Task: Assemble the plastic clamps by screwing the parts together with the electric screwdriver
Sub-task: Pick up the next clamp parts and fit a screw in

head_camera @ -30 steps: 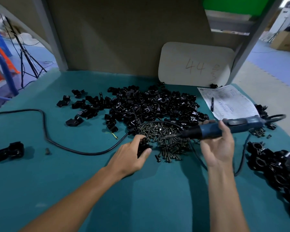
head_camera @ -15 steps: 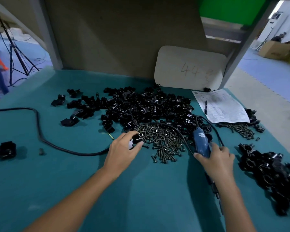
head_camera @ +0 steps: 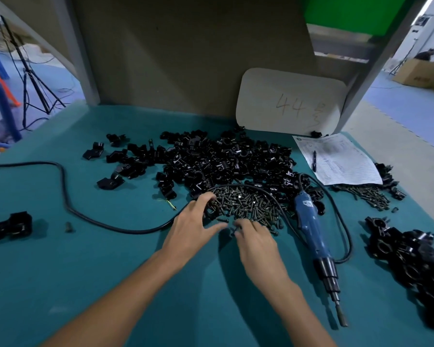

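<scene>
- The left hand [head_camera: 192,227] is seen palm down at the left edge of the heap of screws [head_camera: 248,204]. Its fingers are curled down into the screws and its thumb is stretched towards the other hand. Whether anything is held under the palm cannot be told.
- The right hand [head_camera: 257,240] is set just beside it at the near edge of the heap, with fingers bent and tips on the screws. A small dark piece, possibly a screw, is seen at the fingertips. Whether it is pinched cannot be made out.
- The electric screwdriver [head_camera: 311,229] is held by neither hand. It lies flat on the green table [head_camera: 60,271] just right of the right hand, with its bit pointed towards the person.
- A large pile of loose black clamp parts [head_camera: 223,161] is spread behind the screws and touches them.
- Assembled clamps [head_camera: 411,256] are heaped at the right edge of the table, well apart from the hands.
- A black cable [head_camera: 66,194] is laid from the left edge across the table and over the screw heap.
- A single black clamp [head_camera: 10,226] is set alone at the far left.
- A printed sheet [head_camera: 341,166] with a pen [head_camera: 314,160] on it lies at the back right, and a smaller scatter of screws [head_camera: 366,195] just in front of it.
- A white board [head_camera: 291,101] marked "44" is leaned against the back wall.
</scene>
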### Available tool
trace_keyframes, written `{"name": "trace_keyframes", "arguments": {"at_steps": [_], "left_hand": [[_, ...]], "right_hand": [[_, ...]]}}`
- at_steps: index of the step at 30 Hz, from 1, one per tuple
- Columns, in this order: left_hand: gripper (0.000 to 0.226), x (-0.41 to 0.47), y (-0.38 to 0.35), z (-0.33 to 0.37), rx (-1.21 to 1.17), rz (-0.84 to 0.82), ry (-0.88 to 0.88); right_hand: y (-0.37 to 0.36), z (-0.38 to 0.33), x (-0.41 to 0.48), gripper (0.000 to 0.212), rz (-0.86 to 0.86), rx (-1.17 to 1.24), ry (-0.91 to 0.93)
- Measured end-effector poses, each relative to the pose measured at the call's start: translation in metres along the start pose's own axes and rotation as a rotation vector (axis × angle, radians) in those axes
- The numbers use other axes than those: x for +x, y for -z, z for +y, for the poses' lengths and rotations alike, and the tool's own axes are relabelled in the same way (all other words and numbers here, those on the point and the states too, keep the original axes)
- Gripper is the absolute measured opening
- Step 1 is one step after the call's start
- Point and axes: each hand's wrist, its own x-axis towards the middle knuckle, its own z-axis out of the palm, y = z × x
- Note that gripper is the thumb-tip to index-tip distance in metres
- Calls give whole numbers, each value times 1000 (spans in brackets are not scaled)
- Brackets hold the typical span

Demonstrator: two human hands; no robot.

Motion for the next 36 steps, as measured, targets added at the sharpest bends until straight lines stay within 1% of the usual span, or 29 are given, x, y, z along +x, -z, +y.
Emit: {"name": "trace_keyframes", "arguments": {"at_steps": [2,4,6,9,11,13,16,20,22,28,31,33,36], "left_hand": [[58,0,1,1,6,4,9],[54,-1,1,2,7,43,27],[52,-2,3,5,12,78,26],[51,-3,3,8,174,59,-38],[47,-3,3,11,242,13,-43],[46,-4,1,12,265,-17,-56],[44,-5,2,15,249,-20,-94],[41,-6,4,16,233,-36,-150],[38,-6,5,16,230,-55,-167],[32,-7,8,20,228,-60,-188],[33,-7,8,20,230,-65,-182],[32,-7,7,21,231,-52,-182],[29,-7,7,22,260,-33,-216]], "right_hand": [[6,4,4,24,25,254,-77],[9,8,12,17,92,416,-114],[9,8,21,16,134,625,-153],[5,3,31,15,129,999,-187],[0,1,32,15,129,1135,-185],[-3,1,31,14,117,1161,-169],[-5,3,28,17,69,1153,-148],[-4,5,26,11,90,1169,-177],[-4,6,25,13,84,1164,-172],[-5,5,26,18,43,1099,-130],[-5,6,26,18,11,1116,-108],[-5,7,26,17,6,1073,-103],[-6,9,27,8,3,907,-109]]}}
